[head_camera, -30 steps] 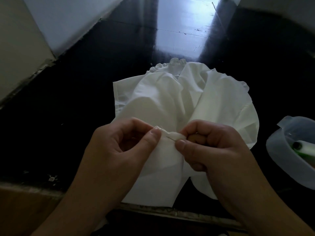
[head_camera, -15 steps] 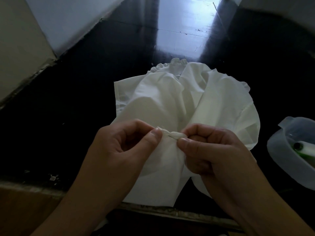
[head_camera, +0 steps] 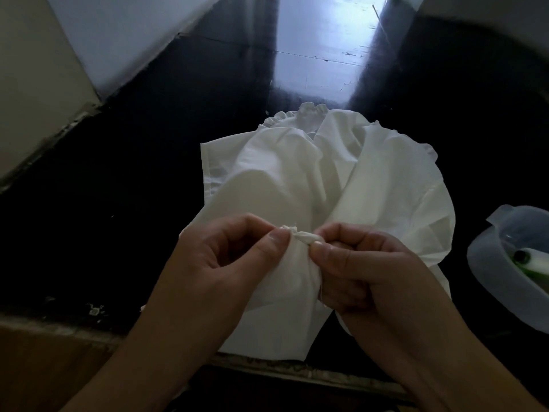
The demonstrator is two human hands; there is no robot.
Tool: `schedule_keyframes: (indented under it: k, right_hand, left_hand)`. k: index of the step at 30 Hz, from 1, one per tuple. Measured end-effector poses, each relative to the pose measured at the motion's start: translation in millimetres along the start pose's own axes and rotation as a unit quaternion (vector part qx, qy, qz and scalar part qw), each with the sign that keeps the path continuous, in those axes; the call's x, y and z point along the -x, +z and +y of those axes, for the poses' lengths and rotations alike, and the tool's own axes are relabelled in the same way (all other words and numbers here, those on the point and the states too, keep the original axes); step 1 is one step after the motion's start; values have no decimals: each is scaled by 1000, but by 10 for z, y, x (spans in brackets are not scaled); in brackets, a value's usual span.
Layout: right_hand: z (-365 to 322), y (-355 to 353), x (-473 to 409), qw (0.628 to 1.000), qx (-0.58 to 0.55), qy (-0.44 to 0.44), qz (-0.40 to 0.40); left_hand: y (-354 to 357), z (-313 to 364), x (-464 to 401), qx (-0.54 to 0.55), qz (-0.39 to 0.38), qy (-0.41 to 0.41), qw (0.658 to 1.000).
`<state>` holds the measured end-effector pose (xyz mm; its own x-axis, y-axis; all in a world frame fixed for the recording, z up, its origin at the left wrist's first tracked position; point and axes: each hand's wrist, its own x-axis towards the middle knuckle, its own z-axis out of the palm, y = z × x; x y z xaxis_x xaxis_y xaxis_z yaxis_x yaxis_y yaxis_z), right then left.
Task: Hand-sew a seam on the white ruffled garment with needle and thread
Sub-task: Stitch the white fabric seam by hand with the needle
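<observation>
Hands meet over a white ruffled garment (head_camera: 350,185) spread on a dark, glossy floor (head_camera: 148,173), its ruffled trim toward the far side and its lower hem draped over the near edge; the left hand (head_camera: 219,269) pinches a small bunched fold of cloth (head_camera: 300,235) between thumb and forefinger, fingers curled; the right hand (head_camera: 359,272), fingers curled tight, nips the other end of the same fold, the two thumbs nearly touching. Needle and thread cannot be made out in the dim light; whether the right hand has the needle between its fingertips cannot be told. A translucent plastic container (head_camera: 490,278) sits at the right edge of the floor, well apart from the garment, with a white-and-green object (head_camera: 531,263) inside. Judging by the gathered cloth, a stitch is in hand along this fold; the risks lie in the poor light and the tight bunching: a needle driven blind could prick the left thumb pressed just beside the fold, catch an extra layer of the loose fabric beneath, or leave the seam puckered if the thread is drawn hard while the cloth stays crumpled; slack pinching could let the fold slip and the stitch line wander.
</observation>
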<state>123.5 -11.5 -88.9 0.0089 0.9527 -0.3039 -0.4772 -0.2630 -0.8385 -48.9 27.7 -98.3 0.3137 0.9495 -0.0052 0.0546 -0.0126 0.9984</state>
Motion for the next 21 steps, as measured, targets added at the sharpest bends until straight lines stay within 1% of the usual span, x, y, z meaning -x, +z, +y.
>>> schedule_keyframes:
  k: [4,7,12,15,21]
  right_hand:
    - [4,7,1,1000,-10,0,-2]
    - [-7,-6,2,1000,10,-9,12]
    - [-18,-16,15,997,58,-31,37]
    - [-7,-10,31,990,120,-60,53]
    - [5,-3,74,950,276,-119,81]
  left_hand:
    - [-13,-52,1,39,-15,-29,999]
    - [-31,-63,-15,53,7,-38,998]
    - [-55,-17,-25,-12,11,18,1000]
    - [-50,18,0,-58,15,49,997]
    - [-14,33,29,-140,22,91,986]
